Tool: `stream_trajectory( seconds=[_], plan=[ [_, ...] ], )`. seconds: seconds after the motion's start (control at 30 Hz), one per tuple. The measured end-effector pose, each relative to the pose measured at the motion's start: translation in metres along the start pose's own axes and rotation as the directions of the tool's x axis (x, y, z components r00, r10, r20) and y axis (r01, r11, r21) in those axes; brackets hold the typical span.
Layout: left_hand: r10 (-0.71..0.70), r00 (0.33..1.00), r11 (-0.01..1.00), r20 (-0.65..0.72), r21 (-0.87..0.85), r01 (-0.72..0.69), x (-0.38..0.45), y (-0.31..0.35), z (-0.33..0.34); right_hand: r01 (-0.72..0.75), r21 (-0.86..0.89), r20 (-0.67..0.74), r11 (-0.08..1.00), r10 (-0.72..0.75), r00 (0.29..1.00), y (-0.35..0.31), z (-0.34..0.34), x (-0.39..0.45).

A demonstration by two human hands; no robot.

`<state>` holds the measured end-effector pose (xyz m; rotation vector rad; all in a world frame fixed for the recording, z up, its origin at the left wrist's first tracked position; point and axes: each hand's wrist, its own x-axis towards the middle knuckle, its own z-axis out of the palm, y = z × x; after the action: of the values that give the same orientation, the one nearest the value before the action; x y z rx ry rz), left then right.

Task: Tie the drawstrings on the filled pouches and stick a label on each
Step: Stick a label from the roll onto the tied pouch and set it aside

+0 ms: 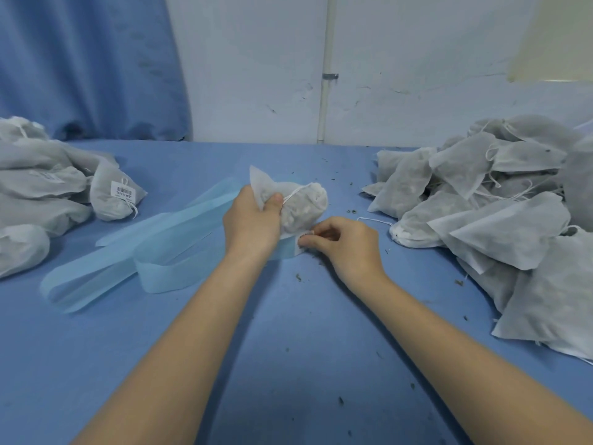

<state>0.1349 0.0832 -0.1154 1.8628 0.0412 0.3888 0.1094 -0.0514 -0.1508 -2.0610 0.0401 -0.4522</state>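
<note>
Both forearms are bare; left hand (252, 220) and right hand (341, 244) ungloved.

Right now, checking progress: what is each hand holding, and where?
Left hand grips the pouch by its body; right hand pinches a label at the liner's end.

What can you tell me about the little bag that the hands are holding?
The pouch is a small bag of thin, whitish, see-through fabric, plump with a lumpy filling. A white drawstring runs across its upper side. One flat corner sticks up at the back. It sits in the middle of the blue table, lifted at a tilt. The left hand grips its left side, thumb on top. The right hand pinches something small and white at its lower edge.
</note>
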Motion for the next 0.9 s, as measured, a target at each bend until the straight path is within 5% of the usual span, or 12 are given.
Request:
stream_trajectory(
  seconds=[0.3, 0.5, 0.7, 0.9],
  plan=[
    [0.060, 0.998, 0.997, -0.034, 0.050, -0.058, -0.001, -0.001, 0.001, 0.176, -0.383, 0.197, 0.907, -0.106, 0.975, -0.011, -0.011, -0.015],
    [0.129, 0.991, 0.992, -0.024, -0.002, -0.129, -0.005, 0.007, -0.001, 0.273, -0.345, 0.437, 0.898, -0.104, 0.894, -0.027, -0.041, -0.040],
    [0.249, 0.954, 0.967, 0.170, -0.098, -0.235, -0.020, 0.021, -0.001, 0.253, -0.085, 0.223, 0.964, -0.229, 0.948, -0.054, -0.075, -0.043],
    [0.315, 0.866, 0.948, 0.389, -0.173, -0.268, -0.032, 0.030, 0.003, 0.284, -0.235, 0.099, 0.930, -0.268, 0.958, -0.057, -0.097, -0.029]
  ],
)
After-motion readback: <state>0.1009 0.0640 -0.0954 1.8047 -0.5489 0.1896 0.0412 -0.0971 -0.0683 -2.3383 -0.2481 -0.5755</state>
